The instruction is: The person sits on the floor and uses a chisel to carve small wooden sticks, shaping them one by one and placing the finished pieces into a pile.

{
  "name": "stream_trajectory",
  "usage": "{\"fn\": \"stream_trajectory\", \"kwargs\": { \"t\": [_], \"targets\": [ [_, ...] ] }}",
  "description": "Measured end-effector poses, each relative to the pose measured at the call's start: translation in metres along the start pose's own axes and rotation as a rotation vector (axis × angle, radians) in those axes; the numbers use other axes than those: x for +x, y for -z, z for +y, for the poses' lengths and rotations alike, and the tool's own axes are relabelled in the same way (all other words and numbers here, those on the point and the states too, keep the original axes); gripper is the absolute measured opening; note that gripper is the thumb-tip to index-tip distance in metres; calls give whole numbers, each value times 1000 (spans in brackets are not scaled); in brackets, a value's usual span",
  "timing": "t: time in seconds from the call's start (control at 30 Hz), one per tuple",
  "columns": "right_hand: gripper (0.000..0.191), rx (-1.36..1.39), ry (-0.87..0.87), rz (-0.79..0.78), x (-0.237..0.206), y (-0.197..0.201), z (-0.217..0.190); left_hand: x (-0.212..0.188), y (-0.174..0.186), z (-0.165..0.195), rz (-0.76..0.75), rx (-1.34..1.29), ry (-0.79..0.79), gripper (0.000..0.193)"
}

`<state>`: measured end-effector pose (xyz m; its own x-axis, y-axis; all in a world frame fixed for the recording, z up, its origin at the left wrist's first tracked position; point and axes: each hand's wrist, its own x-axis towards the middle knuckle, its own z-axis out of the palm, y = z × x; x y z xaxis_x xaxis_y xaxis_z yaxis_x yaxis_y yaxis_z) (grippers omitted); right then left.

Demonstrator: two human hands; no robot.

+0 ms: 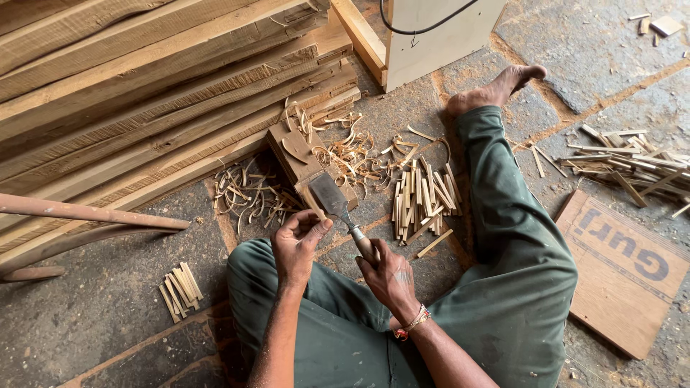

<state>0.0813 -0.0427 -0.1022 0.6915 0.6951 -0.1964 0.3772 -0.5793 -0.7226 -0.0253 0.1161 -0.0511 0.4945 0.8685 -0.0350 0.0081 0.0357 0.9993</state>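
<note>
Step in hand: shaving a thin wooden stick with a broad chisel, judged from the curls lying about.
Left hand: closed in a pinch on the stick, holding its far end down on the wooden block.
Right hand: wrapped tight around the chisel's handle, blade pointing away from the body and resting at the block's near end, just beside the stick.
Stick: between the person's knees, on the stone floor side of the block; mostly hidden by the fingers.
Around: shavings, a pile of cut sticks, a smaller bundle, stacked planks.
Next move calls for: a steady pinch, fingertips kept behind the edge, and a shallow controlled stroke of the blade.
</note>
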Motion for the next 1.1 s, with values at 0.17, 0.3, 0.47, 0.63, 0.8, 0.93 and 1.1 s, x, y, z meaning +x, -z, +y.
{"fn": "stream_trajectory", "kwargs": {
  "t": [0.17,0.3,0.47,0.63,0.8,0.93,1.1],
  "targets": [
    [41,69,-6,81,0,-5,10,12,2,-10,136,392,220,28],
    [43,94,-129,110,3,-2,12,29,1,-28,140,601,59,35],
    [45,34,-68,174,1,8,7,49,-11,-43,113,760,50,27],
    [44,25,-96,154,2,11,1,54,-12,-44,5,756,137,42],
    [45,40,-37,183,4,9,1,53,-1,-50,-117,726,-28,50],
    [44,55,-84,130,4,8,3,54,0,-55,-147,770,-69,37],
    [45,37,-77,128,5,10,-1,54,-6,-48,-154,757,-33,34]
  ]
}}
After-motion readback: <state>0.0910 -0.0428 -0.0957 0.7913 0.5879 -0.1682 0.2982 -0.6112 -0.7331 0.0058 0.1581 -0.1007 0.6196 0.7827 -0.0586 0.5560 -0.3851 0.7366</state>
